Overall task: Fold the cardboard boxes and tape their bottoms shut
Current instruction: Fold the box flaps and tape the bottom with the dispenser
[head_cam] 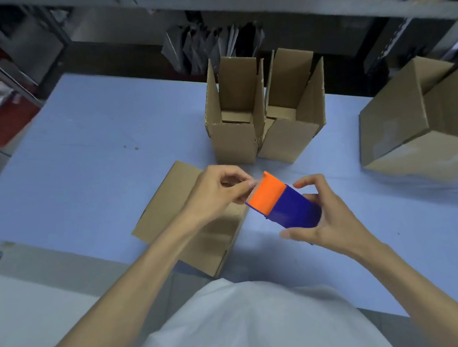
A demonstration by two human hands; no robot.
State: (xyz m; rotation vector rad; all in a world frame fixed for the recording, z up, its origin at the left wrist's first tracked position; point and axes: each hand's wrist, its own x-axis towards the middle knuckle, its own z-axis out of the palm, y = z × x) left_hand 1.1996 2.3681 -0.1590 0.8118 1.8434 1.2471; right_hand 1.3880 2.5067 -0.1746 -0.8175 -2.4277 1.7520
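Orange and blue plastic is what the tape dispenser (282, 204) is made of, and it is held up in the air above the surface (92, 145). Its blue body is gripped by the right hand (331, 219), with the thumb on the near side and the other fingers curled round the far side. One finger is lifted a little above it. The toothed orange edge is pinched by the left hand (216, 194) between the thumb and a fingertip (248, 184). The loose end of the tape is probably being picked free there, but the tape is too clear to be seen for sure.

Just to the left of the dispenser and below it, a cardboard box (169, 208) is laid down on the surface. It is likely kept close so that its bottom can be taped next. It cannot be told whether it is folded yet.

Behind the dispenser, two boxes (233, 141) (289, 141) are stood side by side, touching, with their top flaps open. They seem to be done and pushed out of the way. Well off to the right of the dispenser, a bigger cardboard box (415, 125) is set down.
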